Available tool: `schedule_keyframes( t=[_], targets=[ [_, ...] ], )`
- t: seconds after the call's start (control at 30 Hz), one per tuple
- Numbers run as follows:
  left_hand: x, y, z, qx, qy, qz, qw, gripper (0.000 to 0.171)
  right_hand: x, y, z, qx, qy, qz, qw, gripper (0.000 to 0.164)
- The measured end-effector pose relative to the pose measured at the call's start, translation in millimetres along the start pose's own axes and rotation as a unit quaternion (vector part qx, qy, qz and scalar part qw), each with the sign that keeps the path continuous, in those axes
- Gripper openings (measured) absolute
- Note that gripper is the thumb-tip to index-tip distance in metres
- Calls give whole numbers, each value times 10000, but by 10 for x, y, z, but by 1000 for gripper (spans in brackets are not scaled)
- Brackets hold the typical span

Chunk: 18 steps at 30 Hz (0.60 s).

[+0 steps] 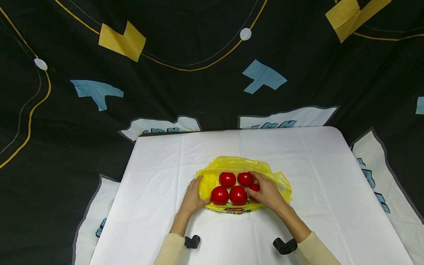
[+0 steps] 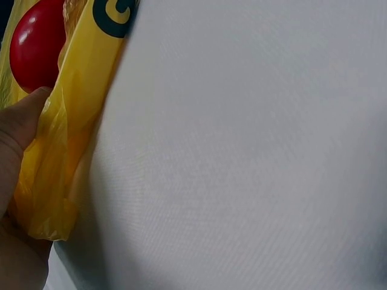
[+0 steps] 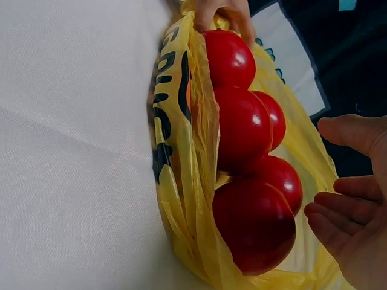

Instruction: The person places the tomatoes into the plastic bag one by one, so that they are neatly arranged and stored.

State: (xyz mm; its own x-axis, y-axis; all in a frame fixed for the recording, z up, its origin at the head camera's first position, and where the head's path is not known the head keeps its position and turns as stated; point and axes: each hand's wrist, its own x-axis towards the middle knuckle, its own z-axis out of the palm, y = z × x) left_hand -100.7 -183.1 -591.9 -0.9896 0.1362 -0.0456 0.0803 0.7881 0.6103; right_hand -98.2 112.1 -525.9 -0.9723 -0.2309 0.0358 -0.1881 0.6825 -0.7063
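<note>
A yellow plastic bag with dark lettering lies spread on the white table, its mouth gaping. Inside sit several shiny red balls, clustered close together. My left hand grips the bag's left side, with the thumb over the folded plastic beside a ball in the left wrist view. Above the bag's right side is my right hand, partly covering the rightmost ball in the head view. From the right wrist, its fingers look relaxed and spread from the thumb, holding nothing, beside the nearest ball.
White cloth covers the table, with fold creases running across it. A dark curtain with blue, yellow and white shapes hangs behind and at the sides. Black wrist straps stick out near both cuffs.
</note>
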Motion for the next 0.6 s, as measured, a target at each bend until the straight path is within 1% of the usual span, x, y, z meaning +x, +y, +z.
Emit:
schedule_keyframes(
  t=[0.23,0.6],
  targets=[
    [-5,-11,8,-79,1,-62,9999,97,-28,-19,-36,138,91,-150,9998,64],
    [-15,-1,-5,-84,9,-1,10000,97,-96,-5,-123,409,182,-325,9985,62]
  ],
)
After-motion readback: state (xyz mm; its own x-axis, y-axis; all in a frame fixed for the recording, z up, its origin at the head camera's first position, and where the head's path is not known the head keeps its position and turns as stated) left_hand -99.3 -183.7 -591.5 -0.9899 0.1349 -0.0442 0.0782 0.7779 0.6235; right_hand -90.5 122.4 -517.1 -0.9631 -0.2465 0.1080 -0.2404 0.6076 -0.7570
